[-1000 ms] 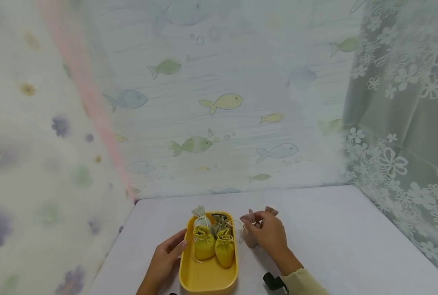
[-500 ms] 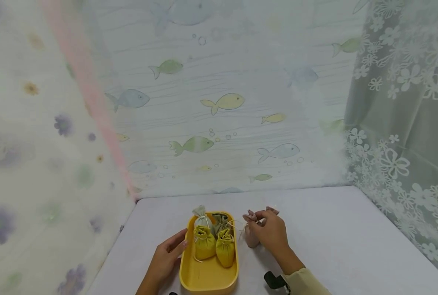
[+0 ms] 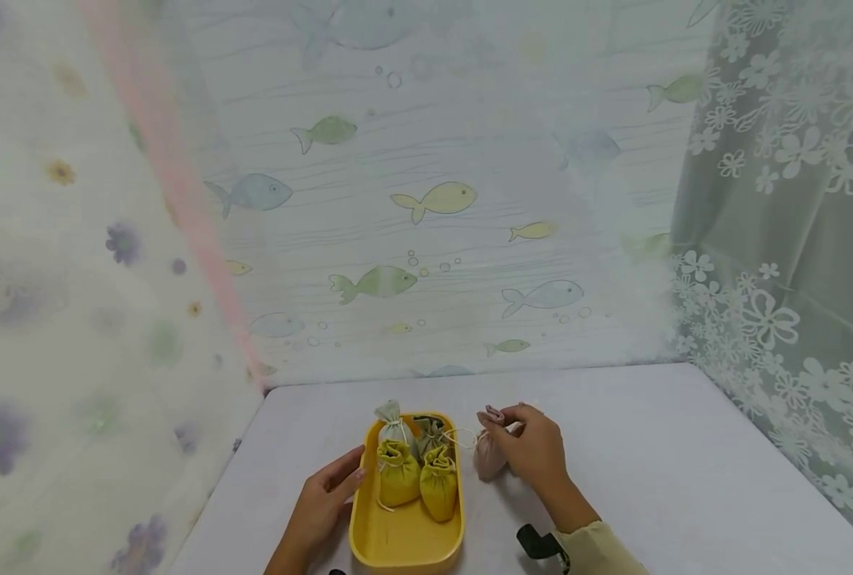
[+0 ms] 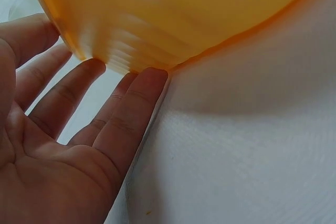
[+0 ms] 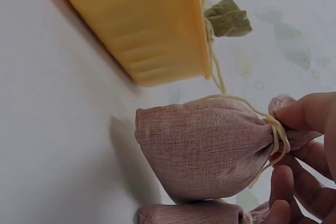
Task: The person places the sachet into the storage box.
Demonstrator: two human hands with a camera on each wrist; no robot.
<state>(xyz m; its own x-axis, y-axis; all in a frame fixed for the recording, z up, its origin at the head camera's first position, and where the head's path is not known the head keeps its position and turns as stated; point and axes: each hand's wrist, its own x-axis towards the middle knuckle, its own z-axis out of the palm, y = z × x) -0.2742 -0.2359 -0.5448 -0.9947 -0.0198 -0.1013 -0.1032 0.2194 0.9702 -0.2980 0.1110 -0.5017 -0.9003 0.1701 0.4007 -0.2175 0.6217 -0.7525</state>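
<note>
My right hand pinches the gathered neck of a dusty-pink drawstring pouch between thumb and fingers, just right of the yellow tray. In the right wrist view the pouch shows a pale cord round its neck and a shadow beside its base. A second pink pouch lies right alongside it, mostly hidden behind the hand in the head view. My left hand rests against the tray's left side, thumb near the rim. In the left wrist view its straight fingers touch the tray wall.
In the tray stand several pouches: a pale grey one, an olive one and two yellow ones, left and right. A white cloth covers the table. A fish-patterned curtain hangs behind.
My right hand has shifted slightly right, and the pink pouch's neck has moved with it. The second pouch's top is now mostly hidden behind the hand. My left hand and the tray stay put.
</note>
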